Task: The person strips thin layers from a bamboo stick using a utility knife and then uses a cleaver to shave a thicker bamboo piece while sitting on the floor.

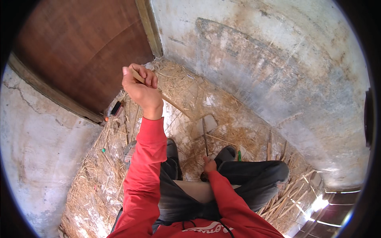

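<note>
Raised out in front, my left hand (142, 89) has its fingers curled round a pale, thin stick (174, 104), like wood or bamboo. The stick slants down to the right toward the straw-covered floor. Lower, between my bent legs, my right hand (209, 164) is closed on the near end of a thin, dark, straight tool (205, 137); I cannot tell if it is a blade or a rod. The far end of this tool overlaps a pale flat block (210, 122) on the floor. Whether stick and tool touch anything cannot be made out.
Loose straw (230, 103) covers the floor. A red-brown door (83, 43) and a stained wall (274, 71) stand close ahead. Several sticks (287, 198) lie at the right. Near my right shoe (226, 154) is a green object (239, 155); a dark block-like object (116, 108) lies by the door.
</note>
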The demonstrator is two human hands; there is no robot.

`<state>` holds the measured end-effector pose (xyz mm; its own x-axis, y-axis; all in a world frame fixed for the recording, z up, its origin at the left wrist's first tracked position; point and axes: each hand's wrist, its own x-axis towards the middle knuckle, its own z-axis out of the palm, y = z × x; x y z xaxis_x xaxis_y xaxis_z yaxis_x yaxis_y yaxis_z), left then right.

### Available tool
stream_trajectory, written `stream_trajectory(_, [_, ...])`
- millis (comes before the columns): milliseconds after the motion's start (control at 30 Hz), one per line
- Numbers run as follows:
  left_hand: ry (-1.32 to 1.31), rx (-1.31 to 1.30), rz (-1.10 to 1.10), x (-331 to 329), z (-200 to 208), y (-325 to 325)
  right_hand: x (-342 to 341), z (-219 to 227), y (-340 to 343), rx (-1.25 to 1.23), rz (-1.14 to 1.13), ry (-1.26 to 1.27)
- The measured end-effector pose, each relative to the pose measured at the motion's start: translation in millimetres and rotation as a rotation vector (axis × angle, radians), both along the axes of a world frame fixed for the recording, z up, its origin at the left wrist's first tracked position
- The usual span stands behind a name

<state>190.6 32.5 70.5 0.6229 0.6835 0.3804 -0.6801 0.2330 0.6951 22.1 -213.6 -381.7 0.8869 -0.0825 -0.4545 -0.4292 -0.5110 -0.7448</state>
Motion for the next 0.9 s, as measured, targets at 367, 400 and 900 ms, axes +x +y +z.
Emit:
stream_trajectory(367, [0.012,0.199,0.18,20,-32,-33,0,-52,-9,0.006,-0.031,0.007])
stream_trajectory(400, [0.013,0.226,0.192,21,-34,-34,0,-47,-8,-0.026,0.0,-0.026])
stream_trajectory(900, [0.011,0.53,0.198,21,-32,-36,25,20,-4,0.122,-0.147,0.2])
